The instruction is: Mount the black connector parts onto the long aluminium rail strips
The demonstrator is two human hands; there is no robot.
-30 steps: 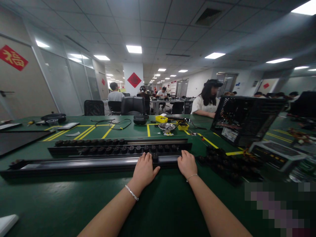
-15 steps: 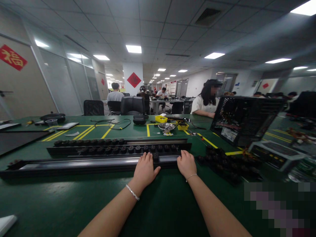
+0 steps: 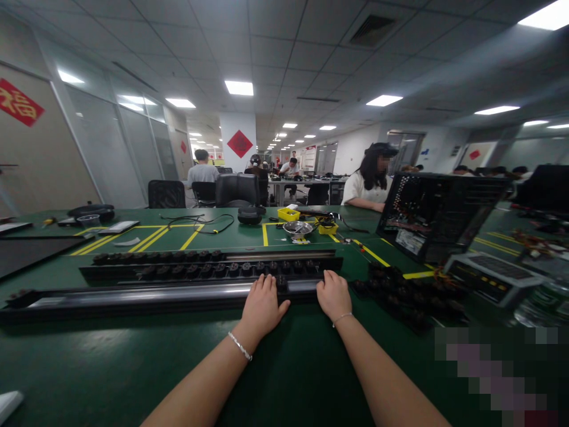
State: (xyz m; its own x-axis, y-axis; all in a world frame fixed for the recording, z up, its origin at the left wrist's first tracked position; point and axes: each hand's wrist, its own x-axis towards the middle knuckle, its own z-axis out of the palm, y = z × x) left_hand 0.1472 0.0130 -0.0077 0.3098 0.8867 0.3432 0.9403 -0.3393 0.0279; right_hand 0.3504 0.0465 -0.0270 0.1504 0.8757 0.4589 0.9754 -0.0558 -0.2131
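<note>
A long black rail [image 3: 151, 293] with a shiny metal strip along it lies across the green table in front of me. My left hand [image 3: 261, 305] is laid over it right of the middle, fingers across the top and thumb apart on the near side. Curled over the rail's right end is my right hand [image 3: 334, 296]. Between them a small black block [image 3: 281, 284] sits on the strip. Just behind, a second black rail [image 3: 284, 255] lies parallel, with rows of black round wheel-like parts [image 3: 220, 270] along it. My fingertips' undersides are hidden.
A heap of black parts [image 3: 404, 296] lies at the right, near a power supply [image 3: 493, 279] and an open computer case [image 3: 440, 213]. Behind the rails are a metal bowl [image 3: 297, 230] and a yellow bin [image 3: 288, 214]. A person [image 3: 367, 184] sits across the table.
The camera view has shifted slightly, so the table things sit a little further left. Both hands stay at the same places on the rail.
</note>
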